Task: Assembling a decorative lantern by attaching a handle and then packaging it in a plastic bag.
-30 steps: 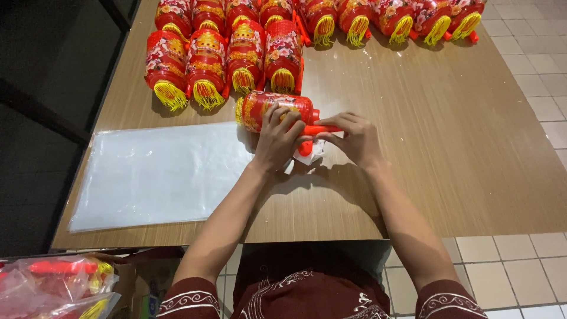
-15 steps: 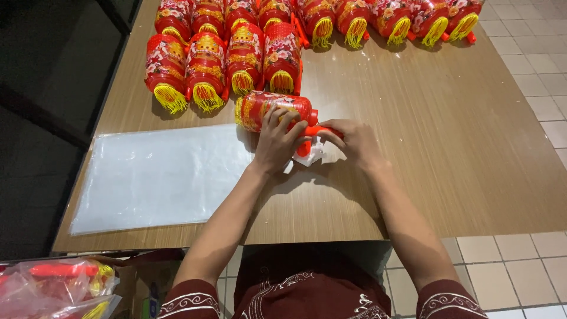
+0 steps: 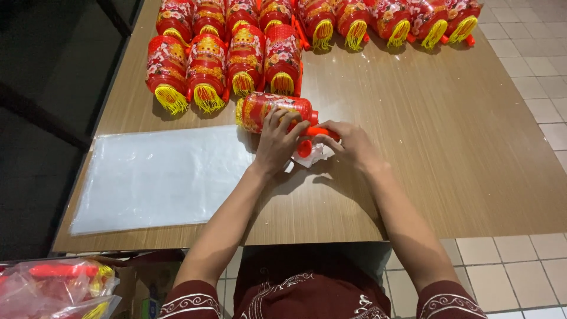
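Note:
A red and gold paper lantern [image 3: 260, 109] with a yellow tassel lies on its side on the wooden table [image 3: 425, 147]. My left hand [image 3: 276, 142] grips the lantern's right end. My right hand [image 3: 349, 143] holds the orange plastic handle [image 3: 322, 131] that sticks out of that end. A small crumpled piece of clear wrap [image 3: 312, 156] lies under my hands.
Several finished lanterns [image 3: 224, 65] lie in rows at the table's far side, more along the back edge [image 3: 390, 23]. A flat stack of clear plastic bags [image 3: 159, 177] lies left of my hands. A bag of packed lanterns [image 3: 53, 286] sits at the bottom left. Tiled floor is on the right.
My hands have shifted slightly on the lantern and its handle; the lantern stays in the same place.

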